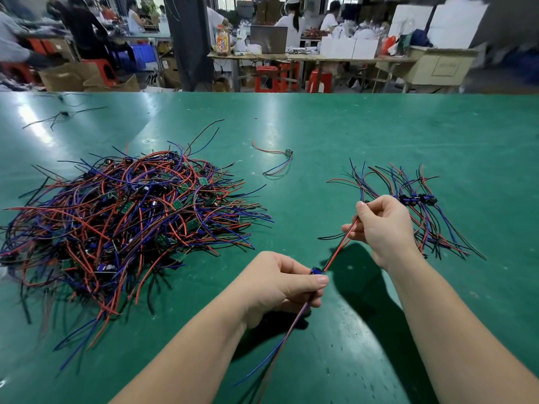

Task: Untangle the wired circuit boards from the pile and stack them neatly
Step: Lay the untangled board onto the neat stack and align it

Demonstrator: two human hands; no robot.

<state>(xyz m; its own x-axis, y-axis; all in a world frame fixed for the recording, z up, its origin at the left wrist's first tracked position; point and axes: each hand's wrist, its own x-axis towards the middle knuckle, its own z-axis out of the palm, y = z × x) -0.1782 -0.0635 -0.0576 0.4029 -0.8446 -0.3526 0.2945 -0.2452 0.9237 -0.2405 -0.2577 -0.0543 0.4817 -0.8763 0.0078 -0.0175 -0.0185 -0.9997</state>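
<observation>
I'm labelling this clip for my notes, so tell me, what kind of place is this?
Probably an electronics assembly workshop. A big pile of wired circuit boards lies on a green workbench, the left hand and right hand hold one wired board, and behind, other people work at benches among cardboard boxes.

Your left hand (280, 282) pinches a board (315, 271) w/ wires; right hand (379, 225) pinches its red/black leads (338, 249). Pile (125, 217) left, stack (417, 199) right on desk (350, 135).

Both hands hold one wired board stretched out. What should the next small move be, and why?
Probably carry it right and lay it on the small stack. The left hand pinches the board, the right hand holds its wires taut, and it is free of the big pile.
</observation>
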